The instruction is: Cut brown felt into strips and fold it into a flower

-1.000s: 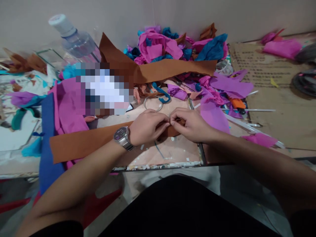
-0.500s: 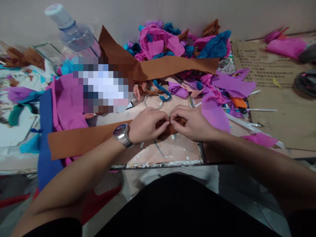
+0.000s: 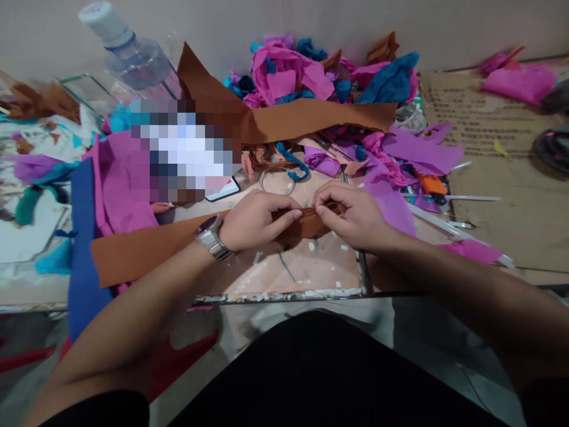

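A long brown crepe paper strip (image 3: 142,252) runs from the left side of the table to my hands. My left hand (image 3: 260,222), with a metal watch on its wrist, pinches the strip's upper edge between thumb and fingers. A short way to the right, my right hand (image 3: 347,214) grips the strip's gathered end. Between the hands the paper hangs in a shallow curve, with small folds along its top edge. Just behind them lies a ring of clear wire or tape (image 3: 276,181).
A blurred-out phone-like screen (image 3: 191,154) stands behind my left hand. Another brown strip (image 3: 320,118) and a heap of pink and blue paper (image 3: 288,71) lie at the back. A bottle (image 3: 137,62) stands back left; cardboard (image 3: 498,196) covers the right.
My hands have moved apart, the left one leftward and the right one slightly right and up. More of the brown strip shows between them.
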The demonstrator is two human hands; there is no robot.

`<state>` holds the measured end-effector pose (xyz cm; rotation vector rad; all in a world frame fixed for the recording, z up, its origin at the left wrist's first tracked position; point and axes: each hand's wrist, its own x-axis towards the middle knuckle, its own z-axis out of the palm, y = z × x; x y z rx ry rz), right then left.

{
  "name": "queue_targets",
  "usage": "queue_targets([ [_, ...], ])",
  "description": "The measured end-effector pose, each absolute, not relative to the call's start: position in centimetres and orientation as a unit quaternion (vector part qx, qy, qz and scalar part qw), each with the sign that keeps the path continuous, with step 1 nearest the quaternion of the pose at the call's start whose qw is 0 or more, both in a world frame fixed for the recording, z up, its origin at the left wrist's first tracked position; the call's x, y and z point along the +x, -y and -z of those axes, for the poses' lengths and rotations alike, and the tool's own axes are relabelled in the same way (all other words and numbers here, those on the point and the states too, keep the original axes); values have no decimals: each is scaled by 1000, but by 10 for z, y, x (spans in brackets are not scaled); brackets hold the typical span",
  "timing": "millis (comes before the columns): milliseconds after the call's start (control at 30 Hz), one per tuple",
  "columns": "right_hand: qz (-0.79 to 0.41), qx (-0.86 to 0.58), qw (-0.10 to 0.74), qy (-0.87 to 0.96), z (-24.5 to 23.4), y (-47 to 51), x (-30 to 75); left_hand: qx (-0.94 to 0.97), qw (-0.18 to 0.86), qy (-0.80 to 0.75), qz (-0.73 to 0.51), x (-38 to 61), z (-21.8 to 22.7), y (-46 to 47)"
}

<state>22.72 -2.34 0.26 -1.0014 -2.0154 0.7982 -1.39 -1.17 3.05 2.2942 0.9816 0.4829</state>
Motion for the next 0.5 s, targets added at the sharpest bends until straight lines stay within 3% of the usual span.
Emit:
queue_targets([
  [500, -304, -401, 353, 789, -1, 25, 227, 864, 302, -372, -158, -21, -32, 2],
])
